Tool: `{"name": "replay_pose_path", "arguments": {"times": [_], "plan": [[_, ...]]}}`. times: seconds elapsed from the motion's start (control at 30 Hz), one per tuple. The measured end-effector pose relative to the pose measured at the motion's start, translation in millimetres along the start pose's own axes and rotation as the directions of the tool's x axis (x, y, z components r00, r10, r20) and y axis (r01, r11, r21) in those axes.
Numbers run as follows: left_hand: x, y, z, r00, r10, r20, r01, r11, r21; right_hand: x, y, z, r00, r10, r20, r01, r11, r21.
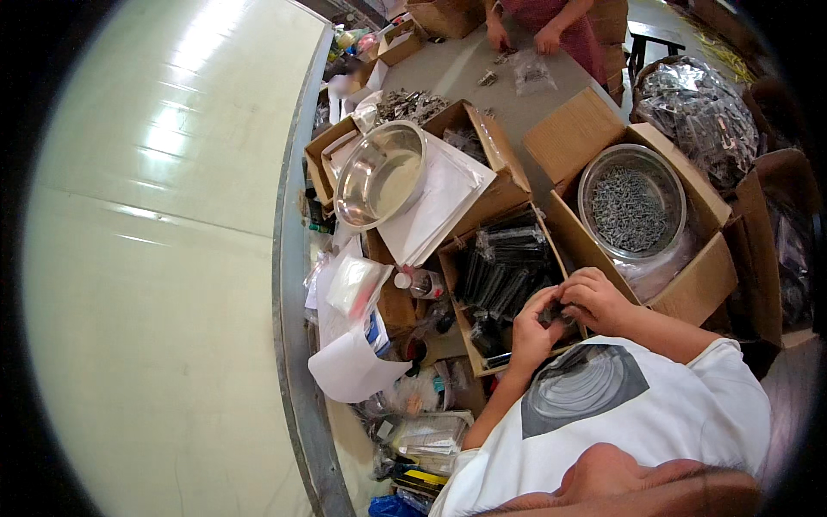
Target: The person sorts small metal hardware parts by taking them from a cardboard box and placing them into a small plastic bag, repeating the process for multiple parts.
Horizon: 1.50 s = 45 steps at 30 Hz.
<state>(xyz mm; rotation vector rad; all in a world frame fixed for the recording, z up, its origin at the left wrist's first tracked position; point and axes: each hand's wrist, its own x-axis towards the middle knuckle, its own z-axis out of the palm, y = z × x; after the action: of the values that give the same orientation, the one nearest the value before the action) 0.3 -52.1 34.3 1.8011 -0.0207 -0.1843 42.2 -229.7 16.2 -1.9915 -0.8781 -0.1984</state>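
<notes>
My left hand (pixel 531 329) and my right hand (pixel 594 300) are close together at the near right corner of a cardboard box (pixel 479 349). Both are closed, fingertips meeting around a small dark piece (pixel 550 314). Its kind is too small and covered to tell. Below and left of them, the box holds several black, plastic-wrapped strips (pixel 508 267). To the right, a steel bowl (pixel 585 191) full of small grey metal screws or similar pieces (pixel 631 211) rests in an open carton (pixel 702 280).
An empty-looking steel basin (pixel 351 189) tilts on white sheets (pixel 457 194) at left. A bottle (pixel 420 283) stands beside the box. Across the grey table (pixel 457 73), another person's hands (pixel 548 39) handle small metal parts near a clear bag (pixel 532 73). Bagged parts (pixel 698 112) fill the far right.
</notes>
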Motion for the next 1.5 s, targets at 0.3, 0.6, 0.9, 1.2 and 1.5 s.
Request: {"name": "replay_pose_path", "arguments": {"times": [0.3,0.6,0.9,1.2,1.5], "plan": [[-9.1,-10.5,-5.7,0.998,-0.069,-0.015,0.068,0.997,-0.048,-8.9,148.7,-49.5,0.669,0.739,-0.079,-0.615,0.491,-0.617],[-16.6,-14.5,-9.7,0.995,-0.095,-0.031,0.091,0.990,-0.107,-31.4,212.9,-42.4,0.751,0.653,-0.102,-0.618,0.639,-0.458],[-19.4,-26.4,-15.1,0.995,-0.071,-0.071,0.063,0.993,-0.102,-8.7,146.8,-94.5,0.756,0.625,0.192,-0.074,-0.210,0.975],[-15.3,-22.6,-11.6,0.998,-0.058,-0.037,0.053,0.992,-0.114,-22.2,134.2,-78.7,0.848,0.519,0.102,0.055,-0.278,0.959],[-15.7,-17.5,-6.9,0.993,-0.107,-0.048,0.101,0.988,-0.115,-11.8,106.0,-64.6,0.794,0.588,0.154,-0.072,-0.160,0.984]]}}
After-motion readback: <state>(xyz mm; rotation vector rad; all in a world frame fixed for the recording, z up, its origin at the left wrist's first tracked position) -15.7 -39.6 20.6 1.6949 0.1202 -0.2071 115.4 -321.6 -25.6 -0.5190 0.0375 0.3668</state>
